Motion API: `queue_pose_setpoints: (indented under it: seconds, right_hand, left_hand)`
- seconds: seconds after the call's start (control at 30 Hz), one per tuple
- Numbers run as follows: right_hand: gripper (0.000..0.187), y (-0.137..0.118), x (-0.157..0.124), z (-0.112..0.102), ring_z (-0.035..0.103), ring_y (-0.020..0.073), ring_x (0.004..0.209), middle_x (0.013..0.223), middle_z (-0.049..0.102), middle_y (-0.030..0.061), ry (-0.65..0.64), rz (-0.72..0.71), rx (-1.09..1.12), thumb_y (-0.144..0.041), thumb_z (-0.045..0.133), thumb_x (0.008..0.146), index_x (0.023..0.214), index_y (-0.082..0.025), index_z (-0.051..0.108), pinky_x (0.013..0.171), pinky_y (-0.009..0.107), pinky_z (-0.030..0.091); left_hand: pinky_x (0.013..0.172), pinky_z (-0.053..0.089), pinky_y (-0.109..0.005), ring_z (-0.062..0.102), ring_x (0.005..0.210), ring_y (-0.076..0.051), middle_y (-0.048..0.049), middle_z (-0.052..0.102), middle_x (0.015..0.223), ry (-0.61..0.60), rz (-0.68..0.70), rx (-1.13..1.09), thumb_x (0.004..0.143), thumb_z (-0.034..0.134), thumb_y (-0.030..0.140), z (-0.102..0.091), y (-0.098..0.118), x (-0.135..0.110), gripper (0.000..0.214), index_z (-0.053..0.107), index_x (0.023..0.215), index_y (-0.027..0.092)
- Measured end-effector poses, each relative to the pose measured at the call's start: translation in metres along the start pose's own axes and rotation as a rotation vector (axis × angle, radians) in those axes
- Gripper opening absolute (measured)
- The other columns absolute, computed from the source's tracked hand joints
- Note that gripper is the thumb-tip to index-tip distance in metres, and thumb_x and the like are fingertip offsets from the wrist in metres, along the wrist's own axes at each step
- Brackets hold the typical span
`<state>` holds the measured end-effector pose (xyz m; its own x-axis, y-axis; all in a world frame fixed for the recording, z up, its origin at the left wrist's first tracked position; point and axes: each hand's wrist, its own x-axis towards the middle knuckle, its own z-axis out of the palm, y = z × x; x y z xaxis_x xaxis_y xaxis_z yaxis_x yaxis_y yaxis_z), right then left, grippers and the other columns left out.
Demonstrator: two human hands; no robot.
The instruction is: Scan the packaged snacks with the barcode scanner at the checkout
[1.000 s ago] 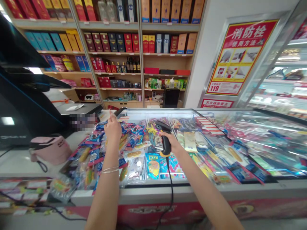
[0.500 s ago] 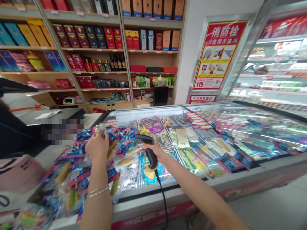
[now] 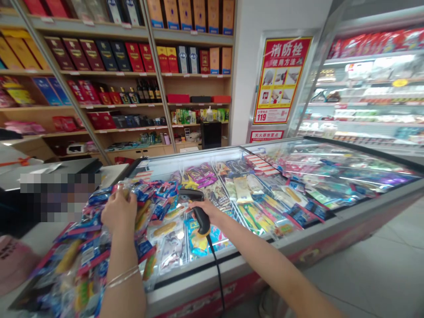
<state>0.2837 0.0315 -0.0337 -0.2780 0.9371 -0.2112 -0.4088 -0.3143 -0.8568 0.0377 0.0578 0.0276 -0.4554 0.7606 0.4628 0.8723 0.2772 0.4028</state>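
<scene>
My left hand (image 3: 118, 213) pinches the top of a clear snack packet (image 3: 124, 189) at the far edge of a heap of blue-and-red packets (image 3: 96, 251). The heap lies at the left end of a glass-topped chest freezer (image 3: 331, 176). My right hand (image 3: 207, 213) is wrapped around the grip of a black handheld barcode scanner (image 3: 198, 215), with its head pointing left. The scanner's black cable (image 3: 215, 269) hangs down over the freezer's front edge. A thin bracelet (image 3: 122, 277) circles my left wrist.
Wooden shelves (image 3: 132, 75) of boxed and bottled liquor stand behind the freezer. A fire hydrant poster (image 3: 281, 79) hangs on the wall, beside a lit display fridge (image 3: 371, 97). A checkout counter (image 3: 49, 172) with a pixelated patch is at the left; a pink bag (image 3: 11, 265) sits lower left.
My left hand has come down from holding a packet up to the heap. The scanner has dropped lower in my right hand. The whole scene has slid left as the camera turned right.
</scene>
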Motion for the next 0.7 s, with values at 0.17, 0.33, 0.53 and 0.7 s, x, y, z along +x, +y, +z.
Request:
queue_pose_setpoints:
  seconds: [0.17,0.33,0.53,0.7]
  right_hand:
    - [0.006,-0.031,-0.013,-0.008,0.052,0.0083,0.041,0.063,0.069,0.0044,0.065,-0.028,0.019,-0.014,0.069,0.07,0.07,-0.012,0.063,0.042,0.019,0.044]
    - [0.004,-0.089,-0.055,-0.045,0.052,0.0086,0.04,0.059,0.068,0.0027,0.139,-0.18,-0.006,-0.014,0.067,0.071,0.071,-0.013,0.063,0.039,0.019,0.043]
    - [0.005,-0.135,-0.123,-0.113,0.051,0.0072,0.039,0.059,0.067,0.0024,0.364,-0.313,-0.021,-0.014,0.068,0.072,0.072,-0.013,0.063,0.039,0.017,0.043]
    - [0.007,-0.152,-0.165,-0.173,0.052,0.0072,0.039,0.067,0.071,0.0047,0.538,-0.389,-0.019,-0.014,0.069,0.071,0.075,-0.013,0.063,0.038,0.017,0.044]
  left_hand:
    - [0.081,0.046,-0.039,0.062,0.102,-0.032,-0.0136,0.062,0.124,0.14,-0.06,0.022,0.087,0.04,0.05,-0.009,0.006,0.005,0.057,0.053,0.133,0.02]
    - [0.086,0.044,-0.037,0.06,0.105,-0.031,-0.0134,0.063,0.123,0.227,0.106,-0.013,0.085,0.045,0.048,-0.018,0.047,-0.002,0.057,0.052,0.133,0.019]
    - [0.089,0.045,-0.037,0.059,0.109,-0.03,-0.0133,0.061,0.125,0.045,0.399,-0.257,0.089,0.042,0.041,-0.017,0.145,-0.066,0.051,0.05,0.134,0.018]
    - [0.098,0.044,-0.037,0.054,0.12,-0.027,-0.0134,0.055,0.135,-0.289,0.832,-0.46,0.09,0.043,0.029,0.006,0.215,-0.143,0.047,0.048,0.135,0.017]
